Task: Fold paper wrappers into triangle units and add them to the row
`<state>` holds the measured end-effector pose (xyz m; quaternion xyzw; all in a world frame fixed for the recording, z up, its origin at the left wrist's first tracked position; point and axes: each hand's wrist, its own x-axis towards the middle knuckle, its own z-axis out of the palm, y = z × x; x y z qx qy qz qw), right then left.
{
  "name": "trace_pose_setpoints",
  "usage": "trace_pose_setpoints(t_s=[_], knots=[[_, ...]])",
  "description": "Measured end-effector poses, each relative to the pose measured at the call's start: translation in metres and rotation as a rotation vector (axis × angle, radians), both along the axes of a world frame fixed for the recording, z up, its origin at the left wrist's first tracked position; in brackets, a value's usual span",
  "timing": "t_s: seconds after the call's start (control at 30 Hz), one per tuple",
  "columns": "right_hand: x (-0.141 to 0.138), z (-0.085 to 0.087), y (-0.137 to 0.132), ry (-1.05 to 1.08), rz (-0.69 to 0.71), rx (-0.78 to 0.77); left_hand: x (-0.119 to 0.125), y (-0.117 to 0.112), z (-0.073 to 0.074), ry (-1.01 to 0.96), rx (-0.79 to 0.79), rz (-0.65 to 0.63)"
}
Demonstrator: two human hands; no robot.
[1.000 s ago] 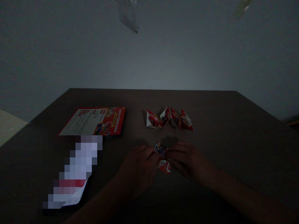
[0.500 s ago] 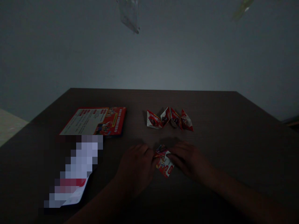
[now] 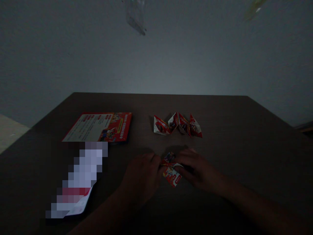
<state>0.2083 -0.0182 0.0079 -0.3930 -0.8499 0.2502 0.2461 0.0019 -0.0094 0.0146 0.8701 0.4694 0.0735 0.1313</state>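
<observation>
The scene is very dim. A small red and white printed paper piece point(image 3: 171, 173) lies on the dark wooden table point(image 3: 244, 130) between my hands, partly folded. My left hand point(image 3: 143, 174) presses its left edge with curled fingers. My right hand point(image 3: 195, 168) covers its right side, fingers closed on the paper. Just beyond, a row of several folded red and white paper shapes point(image 3: 178, 125) stands on the table.
A red printed booklet point(image 3: 99, 127) lies flat at the left. Nearer me on the left lies a white and red sheet point(image 3: 75, 182), blurred out. A grey wall rises behind the table's far edge.
The paper piece has been turned and flattened a little between my hands; more of its white and red face shows than a second ago. My hands stay in place.
</observation>
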Motion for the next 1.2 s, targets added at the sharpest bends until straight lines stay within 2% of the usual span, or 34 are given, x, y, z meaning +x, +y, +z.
trace_pose_setpoints(t_s=[0.3,0.7,1.2], knots=[[-0.003,-0.005,0.001,-0.015,-0.113,-0.039,0.000,-0.002,0.002,0.025,0.011,0.036],[-0.005,-0.013,-0.001,-0.061,-0.313,0.014,0.005,-0.005,0.000,0.077,0.054,0.097],[-0.008,-0.010,-0.001,-0.115,-0.382,-0.001,0.006,-0.005,0.003,0.078,0.087,0.094]])
